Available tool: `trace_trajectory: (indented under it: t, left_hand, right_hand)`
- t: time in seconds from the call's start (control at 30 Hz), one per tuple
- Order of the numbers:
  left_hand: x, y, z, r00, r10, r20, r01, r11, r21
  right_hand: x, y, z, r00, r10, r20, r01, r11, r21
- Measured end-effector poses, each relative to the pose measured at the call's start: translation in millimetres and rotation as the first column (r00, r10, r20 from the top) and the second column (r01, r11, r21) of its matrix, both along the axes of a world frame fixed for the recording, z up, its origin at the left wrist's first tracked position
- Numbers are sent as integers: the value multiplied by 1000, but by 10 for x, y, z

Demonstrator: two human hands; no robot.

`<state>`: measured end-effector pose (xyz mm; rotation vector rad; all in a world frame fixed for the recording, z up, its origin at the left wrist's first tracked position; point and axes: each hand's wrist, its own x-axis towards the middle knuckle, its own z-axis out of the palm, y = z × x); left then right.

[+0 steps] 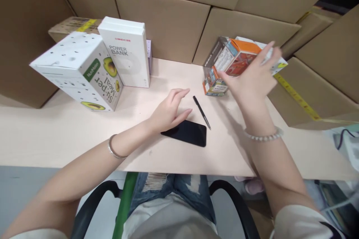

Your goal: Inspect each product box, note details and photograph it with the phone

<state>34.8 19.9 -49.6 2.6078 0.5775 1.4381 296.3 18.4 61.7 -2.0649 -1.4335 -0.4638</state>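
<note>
My left hand is held over the left end of a black smartphone, its thumb and fingers apart with nothing between them. Just right of it lies a black pen at a slant. My right hand is raised at a group of small boxes, thumb out and fingers spread, slightly blurred. Its thumb is near a small orange and blue box; whether it touches, I cannot tell. Behind the hand stands an orange box, and a white box is partly hidden by the fingers.
At the left stand a white Super Meal avocado box and a white power bank box. A brown carton and a purple box show behind them. Large cardboard boxes wall the table's back and sides.
</note>
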Motion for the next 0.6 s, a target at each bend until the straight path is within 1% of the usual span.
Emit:
trace_trajectory:
  t: [0.07,0.1,0.13,0.17,0.2,0.23,0.27,0.3,0.33,0.37,0.4,0.47,0.53,0.6]
  left_hand:
    - [12,-14,43,1000,27,13,-27,999,35]
    - [15,-19,59,999,39,-3,-39,998,39]
    - [16,-22,70,998,48,-36,-47,998,34]
    - [14,-23,74,996,53,-78,-51,998,20]
    - [9,-22,75,991,54,-124,-54,999,2]
    - [1,-21,72,985,54,-165,-57,998,-14]
    - [-7,-21,67,980,53,-193,-59,998,-23]
    - [-16,-21,64,977,51,-206,-57,998,-26]
    - [-24,-21,62,978,47,-205,-52,998,-20]
    - [-31,-21,62,982,42,-187,-43,999,-3]
    - [-34,-20,63,988,33,-153,-31,999,19]
    - [-34,-12,70,998,13,-67,-8,998,69]
    - [-25,7,75,1000,8,20,-10,993,115]
    - [-13,32,77,996,17,87,-29,991,133]
  right_hand:
    - [-165,-76,139,998,32,57,-36,997,62]
    - [-273,-73,170,994,75,79,-83,992,94]
    - [-397,-32,165,980,178,86,-186,978,95]
    - [-536,48,121,942,329,61,-333,940,73]
    - [-686,161,41,873,488,9,-487,872,53]
    - [-843,300,-66,781,621,-68,-620,784,37]
    - [-1001,451,-186,687,709,-160,-716,698,22]
    - [-1155,602,-306,615,747,-254,-769,639,16]
    - [-1299,742,-413,568,754,-331,-795,607,19]
    - [-1429,861,-498,537,751,-384,-809,588,18]
    - [-1540,956,-559,529,733,-429,-806,592,19]
    - [-1707,1072,-613,552,703,-449,-774,632,39]
    - [-1806,1115,-611,597,690,-410,-734,675,67]
    - [-1860,1122,-598,627,689,-364,-717,693,75]
